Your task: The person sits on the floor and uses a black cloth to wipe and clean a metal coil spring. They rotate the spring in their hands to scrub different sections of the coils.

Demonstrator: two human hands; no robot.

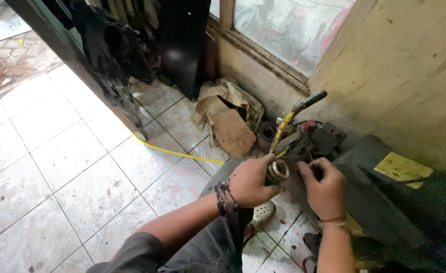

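While you hold the round metal ring part [278, 170] up at chest height, it sits between your two hands, just in front of the dark machine body [374, 202]. It looks like a short steel sleeve or bearing with shiny concentric rims; finer detail is too blurred to call. Your left hand [251, 181] has its grip closed around the ring's near side, fingers wrapped over the rim, with a beaded bracelet at the wrist. Your right hand [324, 187] is curled with its fingertips at the ring's far edge; whether that grip pinches the ring or a small piece next to it, I cannot tell, since the fingers hide the contact.

Step in hand, as I judge it: working the ring by hand, either seating something into it or freeing it, with the left hand steadying and the right doing the fine work. The next move likely calls for a firm left hold so the ring does not twist, plus a careful pinch or turn from the right fingertips, kept square to the rim.

Just behind the hands, a yellow-shafted lever with a black handle [296, 116] rises at a tilt from a dark mechanism with a red knob [310, 125]. A yellow sticker [402, 168] lies on the machine's top face. A yellow cord [177, 151] runs across the tiled floor [61, 167]. Crumpled cardboard [228, 121] rests against the wall below a window [283, 30]. A sandalled foot [261, 215] shows under your left forearm.
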